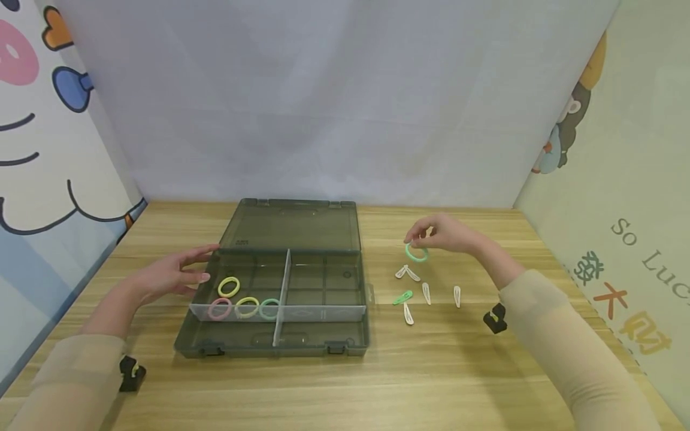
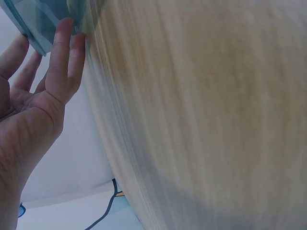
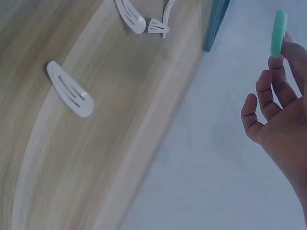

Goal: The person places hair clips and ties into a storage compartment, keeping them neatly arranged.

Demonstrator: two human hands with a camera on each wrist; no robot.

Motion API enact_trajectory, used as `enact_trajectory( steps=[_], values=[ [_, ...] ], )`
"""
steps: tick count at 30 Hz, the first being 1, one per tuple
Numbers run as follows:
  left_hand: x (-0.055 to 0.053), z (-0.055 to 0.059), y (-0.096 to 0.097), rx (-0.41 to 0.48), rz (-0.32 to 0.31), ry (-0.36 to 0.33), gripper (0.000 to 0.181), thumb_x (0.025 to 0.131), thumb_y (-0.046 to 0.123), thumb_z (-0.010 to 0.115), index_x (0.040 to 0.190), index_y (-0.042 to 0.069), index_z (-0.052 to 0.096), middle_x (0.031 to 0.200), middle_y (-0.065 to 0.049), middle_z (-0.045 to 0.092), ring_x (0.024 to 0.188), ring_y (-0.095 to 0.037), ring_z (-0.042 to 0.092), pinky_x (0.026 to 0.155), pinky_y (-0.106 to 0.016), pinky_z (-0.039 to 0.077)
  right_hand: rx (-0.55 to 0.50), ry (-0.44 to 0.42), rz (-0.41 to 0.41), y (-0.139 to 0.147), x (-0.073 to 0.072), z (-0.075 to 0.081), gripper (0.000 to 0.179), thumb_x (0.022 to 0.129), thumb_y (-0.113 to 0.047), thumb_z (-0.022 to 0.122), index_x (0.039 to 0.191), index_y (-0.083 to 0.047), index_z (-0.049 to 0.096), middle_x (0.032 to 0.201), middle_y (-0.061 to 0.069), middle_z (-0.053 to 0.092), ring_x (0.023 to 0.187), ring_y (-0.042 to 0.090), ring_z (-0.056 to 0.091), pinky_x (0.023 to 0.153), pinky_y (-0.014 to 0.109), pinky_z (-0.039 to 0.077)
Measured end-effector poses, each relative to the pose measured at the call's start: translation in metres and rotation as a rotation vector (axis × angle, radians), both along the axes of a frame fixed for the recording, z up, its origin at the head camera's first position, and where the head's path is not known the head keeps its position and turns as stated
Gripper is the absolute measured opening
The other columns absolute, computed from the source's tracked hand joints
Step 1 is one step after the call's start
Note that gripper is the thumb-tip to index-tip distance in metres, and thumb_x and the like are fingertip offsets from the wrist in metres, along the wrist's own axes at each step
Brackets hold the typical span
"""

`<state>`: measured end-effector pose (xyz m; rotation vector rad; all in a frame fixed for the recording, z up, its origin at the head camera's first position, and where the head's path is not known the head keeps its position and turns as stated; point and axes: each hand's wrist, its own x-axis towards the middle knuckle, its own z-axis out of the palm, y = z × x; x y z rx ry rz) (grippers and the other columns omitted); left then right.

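Observation:
My right hand (image 1: 439, 233) pinches a mint-green hair tie (image 1: 417, 253) between thumb and fingers, raised above the table; the right wrist view shows the hair tie (image 3: 278, 34) edge-on. My left hand (image 1: 169, 276) touches the left side of a grey see-through divided box (image 1: 272, 353) with fairly straight fingers. The lid (image 1: 296, 224) lies folded back. In the box's rear left compartment are several hair ties: a yellow one (image 1: 229, 278), a pink one (image 1: 220, 317), another yellow one and a green one, partly seen through the clear divider (image 1: 323, 313).
Right of the box lie several white snap hair clips (image 1: 426, 293) and a green snap clip (image 1: 402, 297). One white clip (image 3: 71, 90) shows large in the right wrist view. A pale curtain (image 1: 334, 108) hangs behind the wooden table (image 1: 334, 395).

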<state>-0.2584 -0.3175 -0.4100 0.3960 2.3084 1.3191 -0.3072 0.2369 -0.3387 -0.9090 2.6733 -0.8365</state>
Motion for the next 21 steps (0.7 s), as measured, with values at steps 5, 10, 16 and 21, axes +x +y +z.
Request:
enact_trajectory(
  steps=[5,10,16,21],
  values=[
    [0.001,-0.001,0.0,0.007,0.001,-0.001,0.076,0.095,0.021,0.057,0.153,0.015,0.009,0.153,-0.029,0.006,0.126,-0.051,0.037,0.091,-0.052,0.049,-0.024,0.01,0.027,-0.014,0.002,0.014,0.013,0.09,-0.014,0.064,0.099,-0.011,0.072,0.102,0.004,0.069,0.087,0.018,0.058,0.078,0.035,0.049],
    [0.001,0.0,0.0,0.016,0.005,-0.01,0.075,0.095,0.019,0.057,0.153,0.015,0.009,0.154,-0.029,0.005,0.127,-0.052,0.036,0.092,-0.052,0.049,-0.02,0.04,0.036,-0.027,0.0,0.024,0.013,0.091,-0.017,0.063,0.099,-0.014,0.073,0.101,0.001,0.07,0.086,0.015,0.058,0.079,0.035,0.049],
    [0.002,0.001,0.001,0.011,-0.004,-0.009,0.075,0.095,0.021,0.057,0.153,0.014,0.009,0.154,-0.029,0.004,0.129,-0.053,0.031,0.092,-0.053,0.048,-0.044,0.072,0.061,-0.045,0.0,0.037,0.013,0.091,-0.016,0.064,0.097,-0.013,0.074,0.094,0.001,0.069,0.083,0.016,0.057,0.075,0.035,0.049],
    [0.0,0.0,0.0,0.017,-0.007,-0.013,0.075,0.095,0.02,0.057,0.153,0.014,0.009,0.154,-0.029,0.003,0.129,-0.053,0.031,0.093,-0.052,0.048,-0.062,0.103,0.083,-0.06,-0.002,0.044,0.013,0.09,-0.016,0.065,0.096,-0.01,0.074,0.091,0.001,0.069,0.08,0.015,0.056,0.07,0.029,0.048]
  ],
)
